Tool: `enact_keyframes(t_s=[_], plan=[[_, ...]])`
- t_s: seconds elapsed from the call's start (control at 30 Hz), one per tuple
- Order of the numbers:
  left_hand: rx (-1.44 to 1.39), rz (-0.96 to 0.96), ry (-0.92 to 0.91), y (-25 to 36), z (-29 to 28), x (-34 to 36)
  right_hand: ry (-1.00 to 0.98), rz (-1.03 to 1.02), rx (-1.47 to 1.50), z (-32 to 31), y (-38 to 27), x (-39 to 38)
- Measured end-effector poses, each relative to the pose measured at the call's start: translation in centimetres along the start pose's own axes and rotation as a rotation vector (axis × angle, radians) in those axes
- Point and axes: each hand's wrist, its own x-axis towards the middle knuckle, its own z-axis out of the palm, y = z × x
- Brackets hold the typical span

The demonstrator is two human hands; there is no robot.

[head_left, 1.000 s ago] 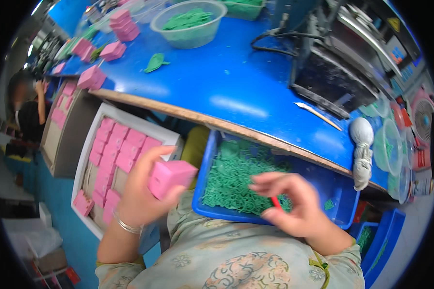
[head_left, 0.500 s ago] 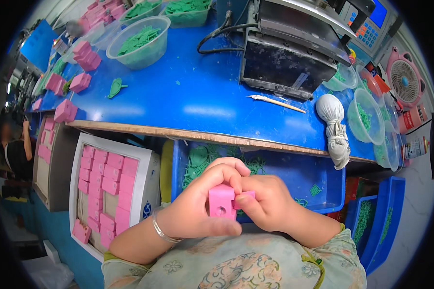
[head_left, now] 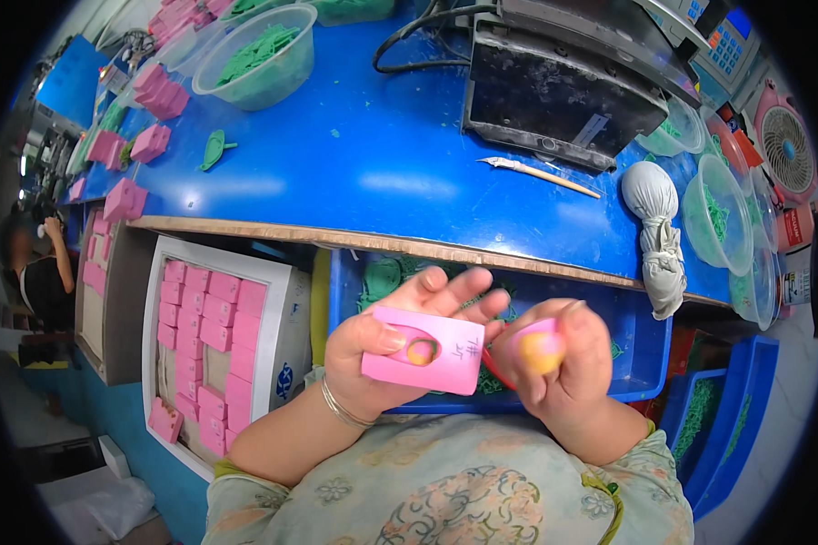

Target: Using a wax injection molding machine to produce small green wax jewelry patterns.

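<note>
My left hand point(head_left: 359, 350) holds a flat pink mould block point(head_left: 459, 359), its thumb on the face beside an oval hollow. A ring-edged hole shows inside the hollow, and handwritten marks are at one end. Raised just to the right, my right hand point(head_left: 586, 359) is closed around a rounded pink piece with a yellow middle point(head_left: 541, 350); its exact kind I cannot make out. Part of a red thing point(head_left: 497, 371) shows between the hands, partly hidden. Beneath both hands is a blue tray point(head_left: 650, 386) with green wax-like pieces.
Left of me, a white box point(head_left: 157, 291) holds several pink blocks. On the blue table point(head_left: 336, 182) are a craft knife point(head_left: 550, 177), a tied cloth bundle point(head_left: 650, 195), a black machine point(head_left: 559, 95) and bowls point(head_left: 254, 86) of green pieces. Another person point(head_left: 45, 277) is at far left.
The pink block, earlier gripped by both hands together, is now turned face up in my left hand. My right hand has moved apart to the right with the pink-and-yellow piece.
</note>
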Motion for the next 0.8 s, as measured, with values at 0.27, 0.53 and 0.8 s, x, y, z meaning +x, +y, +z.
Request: enact_keyframes(t_s=[0.27, 0.53, 0.8], plan=[[-0.060, 0.240, -0.220, 2.2, -4.0, -0.1, 0.352, 0.240, 0.124, 0.1, -0.4, 2.3], [1.298, 0.590, -0.009, 1.9, -0.7, -1.0, -0.163, 0.146, 0.130, 0.3, 2.7, 1.4], [1.647, 0.760, -0.141, 1.3, -1.1, -0.8, -0.141, 0.238, -0.290, 1.2, 1.7, 0.9]])
